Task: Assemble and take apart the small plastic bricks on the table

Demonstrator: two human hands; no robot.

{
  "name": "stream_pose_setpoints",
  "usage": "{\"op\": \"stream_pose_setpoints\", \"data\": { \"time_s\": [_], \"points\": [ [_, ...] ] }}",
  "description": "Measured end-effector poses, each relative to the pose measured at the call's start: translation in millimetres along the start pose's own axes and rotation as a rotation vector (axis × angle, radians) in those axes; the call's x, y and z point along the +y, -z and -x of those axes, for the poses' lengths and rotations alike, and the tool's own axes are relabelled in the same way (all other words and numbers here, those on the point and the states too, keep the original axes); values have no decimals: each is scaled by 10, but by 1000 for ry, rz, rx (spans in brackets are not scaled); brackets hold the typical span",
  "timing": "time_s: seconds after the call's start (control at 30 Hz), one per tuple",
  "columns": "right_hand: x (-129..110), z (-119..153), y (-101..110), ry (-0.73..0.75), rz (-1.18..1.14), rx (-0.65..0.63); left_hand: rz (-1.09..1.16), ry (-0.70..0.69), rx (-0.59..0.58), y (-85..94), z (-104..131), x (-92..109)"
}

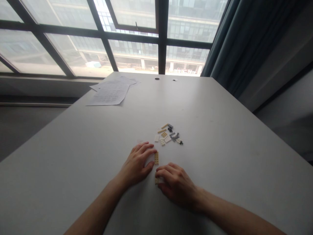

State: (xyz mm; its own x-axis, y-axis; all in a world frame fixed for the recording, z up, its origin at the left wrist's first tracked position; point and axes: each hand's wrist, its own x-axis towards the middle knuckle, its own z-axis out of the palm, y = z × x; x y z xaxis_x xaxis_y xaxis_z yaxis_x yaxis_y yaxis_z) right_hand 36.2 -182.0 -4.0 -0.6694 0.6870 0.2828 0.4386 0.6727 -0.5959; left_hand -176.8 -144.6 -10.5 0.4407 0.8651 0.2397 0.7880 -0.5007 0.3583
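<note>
My left hand (140, 160) rests on the table with its fingers curved around a tan studded toy building plate (156, 158). The index fingertip meets the plate's far end, and the thumb lies by its near end. Just nearer to me, my right hand (174, 182) is closed on a pale tan toy building piece (156, 180), pinched between thumb and fingers. Most of that piece is hidden under the fingers. Beyond both hands lies a loose group of small toy building bricks, among them a white plate (167, 139), a tan square plate (164, 134) and dark grey pieces (173, 136).
Printed paper sheets (110, 93) lie at the far left of the white table (220, 137). Two round cable holes, one of them a dark hole (157, 79), sit near the far edge. Windows stand behind, with a dark curtain (227, 49) at the right.
</note>
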Motion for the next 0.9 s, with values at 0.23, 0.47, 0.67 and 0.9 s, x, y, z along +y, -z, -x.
{"op": "stream_pose_setpoints", "data": {
  "time_s": [0.23,0.47,0.67,0.9],
  "points": [
    [4,6,3,-23,30,1,-4,-2,3,23,-4,7],
    [12,8,6,4,58,-25,-22,-2,5,14,0,6],
    [68,47,100,0,91,9,-17,-4,4,22,-7,18],
    [479,131,419,-141,134,109,-5,-6,9,5,-4,-14]
  ]
}}
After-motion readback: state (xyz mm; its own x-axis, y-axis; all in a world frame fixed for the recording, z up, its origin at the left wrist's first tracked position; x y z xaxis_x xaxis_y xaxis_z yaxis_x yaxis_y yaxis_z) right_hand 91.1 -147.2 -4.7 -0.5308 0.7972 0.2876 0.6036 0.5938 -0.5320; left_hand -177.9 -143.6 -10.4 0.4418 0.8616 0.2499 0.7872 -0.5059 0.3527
